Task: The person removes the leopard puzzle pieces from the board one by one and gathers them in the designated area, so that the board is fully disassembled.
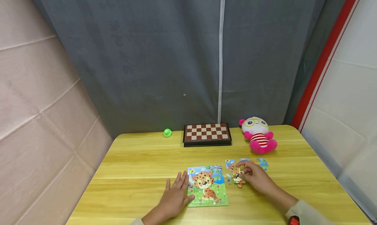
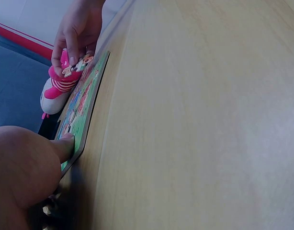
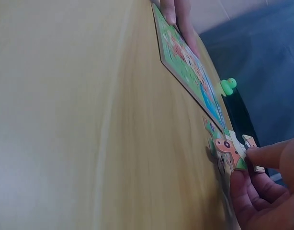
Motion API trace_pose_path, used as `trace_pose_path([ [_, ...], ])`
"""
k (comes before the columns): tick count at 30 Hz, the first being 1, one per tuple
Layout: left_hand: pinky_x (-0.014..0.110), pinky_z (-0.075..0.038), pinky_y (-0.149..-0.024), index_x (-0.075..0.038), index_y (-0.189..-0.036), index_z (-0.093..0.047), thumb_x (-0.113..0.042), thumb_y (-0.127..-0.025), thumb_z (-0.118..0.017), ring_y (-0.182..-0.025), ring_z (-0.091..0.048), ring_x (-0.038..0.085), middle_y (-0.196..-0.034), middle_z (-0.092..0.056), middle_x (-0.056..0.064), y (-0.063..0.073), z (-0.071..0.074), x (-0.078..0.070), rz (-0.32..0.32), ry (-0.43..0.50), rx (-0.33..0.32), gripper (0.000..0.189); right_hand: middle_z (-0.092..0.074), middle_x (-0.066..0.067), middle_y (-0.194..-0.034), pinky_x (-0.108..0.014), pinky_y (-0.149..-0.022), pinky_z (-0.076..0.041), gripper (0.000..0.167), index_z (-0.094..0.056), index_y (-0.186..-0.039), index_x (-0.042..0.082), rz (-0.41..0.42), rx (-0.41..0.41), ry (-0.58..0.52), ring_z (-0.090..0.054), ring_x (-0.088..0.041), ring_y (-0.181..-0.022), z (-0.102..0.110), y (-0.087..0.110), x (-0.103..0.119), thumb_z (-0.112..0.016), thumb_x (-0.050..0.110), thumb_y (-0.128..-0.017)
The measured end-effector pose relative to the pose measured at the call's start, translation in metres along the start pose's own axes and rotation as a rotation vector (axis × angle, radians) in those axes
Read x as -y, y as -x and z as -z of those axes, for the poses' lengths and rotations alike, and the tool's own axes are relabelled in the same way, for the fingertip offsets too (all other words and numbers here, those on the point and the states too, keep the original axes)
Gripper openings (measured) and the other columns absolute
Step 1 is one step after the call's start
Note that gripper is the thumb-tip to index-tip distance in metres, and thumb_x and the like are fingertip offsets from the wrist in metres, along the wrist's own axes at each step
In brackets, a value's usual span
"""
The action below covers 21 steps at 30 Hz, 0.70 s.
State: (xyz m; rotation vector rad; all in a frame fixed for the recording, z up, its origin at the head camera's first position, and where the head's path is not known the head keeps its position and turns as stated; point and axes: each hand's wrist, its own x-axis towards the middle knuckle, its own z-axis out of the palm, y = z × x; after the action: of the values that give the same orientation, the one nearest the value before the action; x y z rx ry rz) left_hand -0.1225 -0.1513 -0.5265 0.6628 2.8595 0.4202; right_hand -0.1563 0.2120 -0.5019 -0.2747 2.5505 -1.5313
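Observation:
My left hand [image 1: 173, 199] lies with straight, spread fingers along the left edge of a leopard jigsaw puzzle [image 1: 208, 185], its thumb resting on the lower left corner. The thumb on the green border shows again in the left wrist view. To the right of the puzzle, my right hand [image 1: 260, 179] pinches a jigsaw piece [image 3: 227, 147] with spotted orange and white parts between thumb and fingers. The held piece is tilted, close over several loose jigsaw pieces [image 1: 229, 163] on the table. Part of those pieces is hidden beneath the right hand.
At the back of the wooden table [image 1: 141, 163] stand a green toy duck [image 1: 167, 133], a brown and cream chessboard [image 1: 207, 132] and a pink and white plush toy [image 1: 260, 138]. A grey curtain [image 1: 153, 61] hangs behind the table's far edge.

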Motion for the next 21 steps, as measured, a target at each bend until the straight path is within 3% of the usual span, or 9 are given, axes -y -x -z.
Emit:
trace_pose_path([
  [15, 0.074, -0.011, -0.119, -0.006, -0.164, -0.023, -0.059, -0.103, -0.047, -0.159, -0.010, 0.035, -0.173, -0.011, 0.010, 0.001, 0.001, -0.001, 0.007, 0.009, 0.014, 0.084, -0.062, -0.004, -0.079, -0.024, -0.060, -0.043, 0.033, -0.064, -0.126, 0.004, -0.021, -0.050, 0.089, -0.050, -0.010, -0.064, 0.023, 0.008, -0.015, -0.072, 0.004, -0.094],
  [21, 0.073, -0.011, -0.119, -0.005, -0.164, -0.023, -0.059, -0.103, -0.047, -0.159, -0.010, 0.035, -0.173, -0.011, 0.010, 0.001, 0.001, -0.001, 0.004, -0.001, 0.007, 0.084, -0.065, -0.002, -0.086, -0.024, -0.064, -0.047, 0.029, -0.067, -0.121, 0.005, -0.004, -0.078, 0.158, -0.055, -0.008, -0.072, 0.026, 0.008, -0.020, -0.074, 0.005, -0.093],
])
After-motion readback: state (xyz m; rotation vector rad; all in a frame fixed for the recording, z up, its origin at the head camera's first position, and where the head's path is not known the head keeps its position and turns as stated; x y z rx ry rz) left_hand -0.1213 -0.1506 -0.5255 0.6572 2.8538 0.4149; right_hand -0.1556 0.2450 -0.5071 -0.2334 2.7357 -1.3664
